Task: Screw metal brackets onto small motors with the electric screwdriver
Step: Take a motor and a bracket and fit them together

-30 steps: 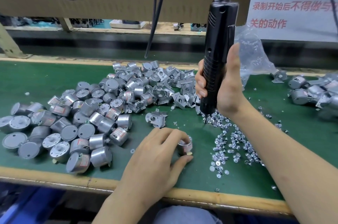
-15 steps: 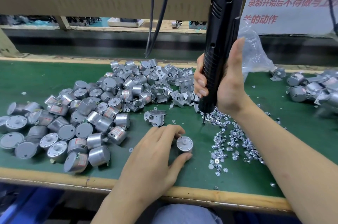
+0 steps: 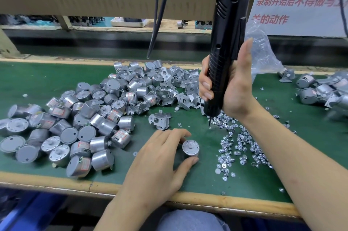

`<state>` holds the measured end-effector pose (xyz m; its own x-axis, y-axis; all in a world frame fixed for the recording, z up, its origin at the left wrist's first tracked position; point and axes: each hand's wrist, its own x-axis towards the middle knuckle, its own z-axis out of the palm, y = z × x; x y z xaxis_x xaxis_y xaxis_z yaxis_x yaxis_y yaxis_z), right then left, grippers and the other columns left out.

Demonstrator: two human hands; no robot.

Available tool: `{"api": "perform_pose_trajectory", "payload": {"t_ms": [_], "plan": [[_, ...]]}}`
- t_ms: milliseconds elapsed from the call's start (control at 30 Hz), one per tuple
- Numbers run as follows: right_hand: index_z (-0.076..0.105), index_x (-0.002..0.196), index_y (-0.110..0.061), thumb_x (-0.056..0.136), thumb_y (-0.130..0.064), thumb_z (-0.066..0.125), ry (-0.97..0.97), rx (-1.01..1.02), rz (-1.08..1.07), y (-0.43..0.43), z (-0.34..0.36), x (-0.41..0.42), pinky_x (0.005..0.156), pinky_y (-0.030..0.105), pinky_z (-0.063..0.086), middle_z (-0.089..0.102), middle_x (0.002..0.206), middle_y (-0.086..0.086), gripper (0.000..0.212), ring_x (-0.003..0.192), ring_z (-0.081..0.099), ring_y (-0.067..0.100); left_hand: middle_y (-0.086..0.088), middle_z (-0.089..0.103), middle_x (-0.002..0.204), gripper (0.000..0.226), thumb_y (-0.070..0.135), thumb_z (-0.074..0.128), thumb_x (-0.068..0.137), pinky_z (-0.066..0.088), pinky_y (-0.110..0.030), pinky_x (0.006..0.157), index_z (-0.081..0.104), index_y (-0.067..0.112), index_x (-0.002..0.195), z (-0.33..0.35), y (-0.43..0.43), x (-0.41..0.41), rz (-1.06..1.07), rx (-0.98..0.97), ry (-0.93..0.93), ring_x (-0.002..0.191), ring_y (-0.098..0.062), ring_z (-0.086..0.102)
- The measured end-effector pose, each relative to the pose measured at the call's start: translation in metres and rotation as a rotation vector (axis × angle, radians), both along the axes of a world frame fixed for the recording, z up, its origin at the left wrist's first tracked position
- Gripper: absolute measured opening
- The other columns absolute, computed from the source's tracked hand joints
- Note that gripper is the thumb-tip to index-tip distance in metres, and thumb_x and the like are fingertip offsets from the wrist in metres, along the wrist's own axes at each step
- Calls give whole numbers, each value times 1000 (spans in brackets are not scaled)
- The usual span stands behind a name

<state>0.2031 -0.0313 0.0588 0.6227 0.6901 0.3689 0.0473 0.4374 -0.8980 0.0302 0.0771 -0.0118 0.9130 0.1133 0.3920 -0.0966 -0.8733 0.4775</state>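
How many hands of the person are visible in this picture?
2. The left hand holds a small motor upright on the green mat, near the front edge. The right hand grips the electric screwdriver above the loose screws. None seems hidden.

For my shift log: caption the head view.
Left hand holds an upright motor on the green mat; right hand grips the electric screwdriver above loose screws.
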Motion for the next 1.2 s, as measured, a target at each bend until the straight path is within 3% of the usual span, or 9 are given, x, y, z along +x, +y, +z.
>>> {"api": "perform_pose_trajectory", "payload": {"t_ms": [600, 1200], "plan": [[53, 75, -16, 60, -93, 48, 8, 8, 24, 3, -1, -1, 48, 28, 33, 48, 57, -1, 79, 42, 41, 16, 18, 59, 106, 38, 44, 69, 84, 45, -26, 86, 60, 27, 118, 2, -1, 0, 19, 23, 21, 100, -8, 56], [52, 79, -13, 62, -89, 41, 1, 29, -8, 5, -1, -2, 46, 27, 36, 48, 56, -1, 79, 42, 40, 16, 16, 55, 97, 34, 47, 71, 83, 38, -16, 82, 65, 26, 109, 1, 0, 1, 68, 48, 14, 93, -7, 50]]}}
